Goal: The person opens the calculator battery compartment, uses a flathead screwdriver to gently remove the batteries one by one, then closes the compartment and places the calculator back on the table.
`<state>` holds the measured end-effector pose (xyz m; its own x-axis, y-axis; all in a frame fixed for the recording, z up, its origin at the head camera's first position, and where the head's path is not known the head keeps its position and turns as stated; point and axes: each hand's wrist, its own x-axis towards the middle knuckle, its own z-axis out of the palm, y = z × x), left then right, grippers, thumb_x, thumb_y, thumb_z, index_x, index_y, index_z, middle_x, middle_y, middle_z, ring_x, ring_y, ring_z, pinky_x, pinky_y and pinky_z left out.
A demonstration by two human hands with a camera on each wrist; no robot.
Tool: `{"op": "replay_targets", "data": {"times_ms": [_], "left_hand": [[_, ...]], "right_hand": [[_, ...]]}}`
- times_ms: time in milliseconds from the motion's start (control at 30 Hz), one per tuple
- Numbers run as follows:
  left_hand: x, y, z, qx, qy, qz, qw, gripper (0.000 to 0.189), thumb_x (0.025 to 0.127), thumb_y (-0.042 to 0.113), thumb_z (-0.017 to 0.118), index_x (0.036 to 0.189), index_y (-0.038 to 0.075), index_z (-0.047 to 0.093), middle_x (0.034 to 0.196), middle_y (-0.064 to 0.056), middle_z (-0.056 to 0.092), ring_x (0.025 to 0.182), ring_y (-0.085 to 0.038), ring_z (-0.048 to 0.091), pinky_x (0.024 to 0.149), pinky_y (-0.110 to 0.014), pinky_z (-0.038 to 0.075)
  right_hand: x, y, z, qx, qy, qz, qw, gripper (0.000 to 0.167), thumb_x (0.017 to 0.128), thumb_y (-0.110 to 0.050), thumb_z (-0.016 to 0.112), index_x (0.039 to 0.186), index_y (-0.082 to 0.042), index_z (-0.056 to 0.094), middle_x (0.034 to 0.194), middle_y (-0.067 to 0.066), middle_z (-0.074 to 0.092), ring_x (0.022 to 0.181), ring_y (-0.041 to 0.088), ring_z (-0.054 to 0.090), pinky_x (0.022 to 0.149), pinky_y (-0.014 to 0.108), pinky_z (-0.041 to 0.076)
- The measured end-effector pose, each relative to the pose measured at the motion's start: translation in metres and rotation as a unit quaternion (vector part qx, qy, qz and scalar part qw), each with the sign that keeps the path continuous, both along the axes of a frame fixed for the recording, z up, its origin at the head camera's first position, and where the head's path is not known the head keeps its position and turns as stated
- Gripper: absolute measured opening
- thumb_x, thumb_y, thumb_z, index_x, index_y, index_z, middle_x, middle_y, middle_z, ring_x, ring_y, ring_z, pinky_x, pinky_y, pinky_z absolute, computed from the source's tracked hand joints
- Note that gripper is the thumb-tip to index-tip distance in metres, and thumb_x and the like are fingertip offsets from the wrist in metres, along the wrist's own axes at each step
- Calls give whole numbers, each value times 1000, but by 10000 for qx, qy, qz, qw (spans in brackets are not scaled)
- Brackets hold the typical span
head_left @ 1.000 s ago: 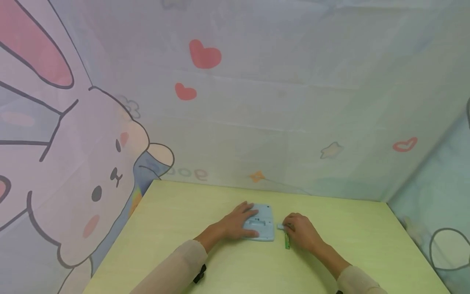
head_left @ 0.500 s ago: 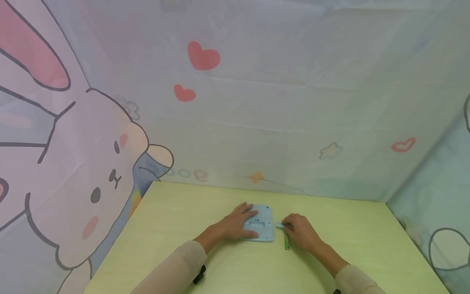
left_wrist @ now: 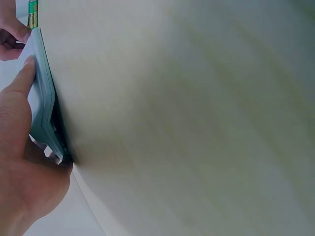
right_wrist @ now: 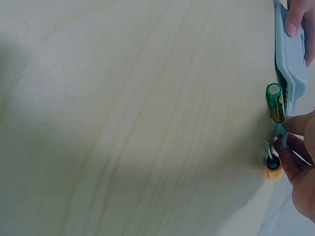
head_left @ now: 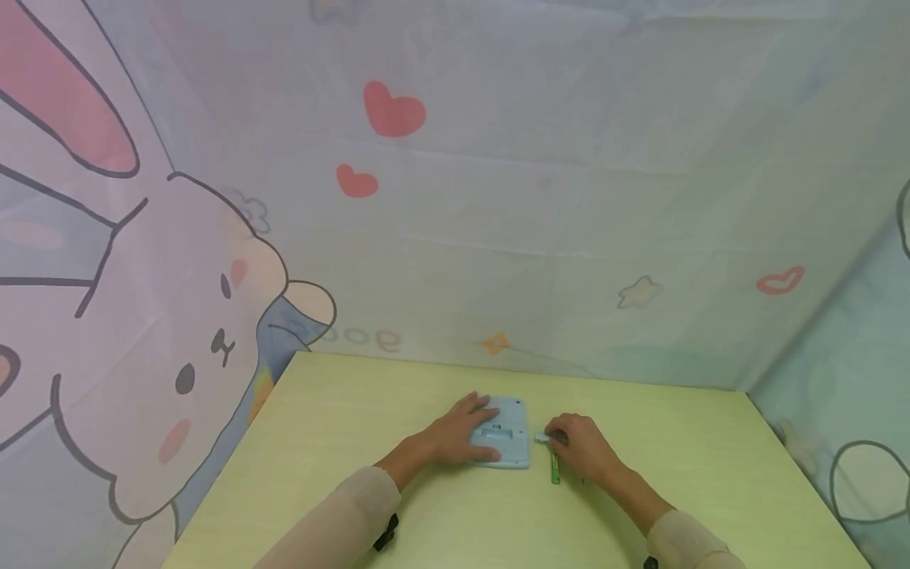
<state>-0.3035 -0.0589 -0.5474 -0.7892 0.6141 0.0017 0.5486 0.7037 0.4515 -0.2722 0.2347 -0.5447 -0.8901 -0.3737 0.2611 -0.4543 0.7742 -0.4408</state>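
A light blue calculator-like device (head_left: 509, 452) lies back side up on the table, its battery recess showing. My left hand (head_left: 455, 436) rests on its left part with the fingers spread and the thumb (left_wrist: 27, 78) on the surface. Just right of it, my right hand (head_left: 586, 452) pinches a small light blue battery cover (head_left: 542, 437) between thumb and fingertips. Below those fingers lies a green battery (head_left: 555, 469), its flat end facing the right wrist view. Close to the fingers in that view is an orange and black object (right_wrist: 272, 164) with a thin shiny part, partly hidden.
The pale yellow-green table (head_left: 341, 442) ends at a printed cloth backdrop (head_left: 498, 221) behind and at the sides. A tiny green spot (head_left: 584, 480) shows under the right hand, too small to identify.
Both hands keep almost the same places, and the device and battery stay put. A tiny green spot has come into sight beneath the right hand.
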Motion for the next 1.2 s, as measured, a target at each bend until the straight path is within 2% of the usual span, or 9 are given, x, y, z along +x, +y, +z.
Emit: {"op": "replay_targets", "data": {"times_ms": [200,500,933,1200], "left_hand": [[0,0,-1,-2,-14,15,10000,84,96,61,71,165,22,41,175,-3,24,164,-29,10,126,-53,27],[0,1,0,-42,-33,44,10000,84,96,61,70,165,23,40,176,-2,23,164,-28,9,126,-53,27],[-1,1,-2,38,-44,46,10000,85,96,63,70,165,22,41,175,-2,24,164,-28,9,126,-53,27],[1,1,-1,-10,-2,52,10000,84,96,61,70,165,21,41,175,-3,24,163,-30,10,125,-53,28]], "right_hand": [[0,0,1,-61,-108,-64,9999,12,93,3,76,103,-3,78,102,7,75,97,25,71,84,43,60],[-4,-2,5,205,-73,73,9997,18,90,6,77,107,1,78,102,9,75,97,28,71,86,46,60],[-5,-10,6,135,-326,-74,9994,20,89,3,78,108,-2,76,98,4,70,95,23,68,86,44,59],[-3,-12,10,84,-216,-147,9996,19,89,3,79,106,-2,76,96,3,67,92,22,67,84,43,59]]}}
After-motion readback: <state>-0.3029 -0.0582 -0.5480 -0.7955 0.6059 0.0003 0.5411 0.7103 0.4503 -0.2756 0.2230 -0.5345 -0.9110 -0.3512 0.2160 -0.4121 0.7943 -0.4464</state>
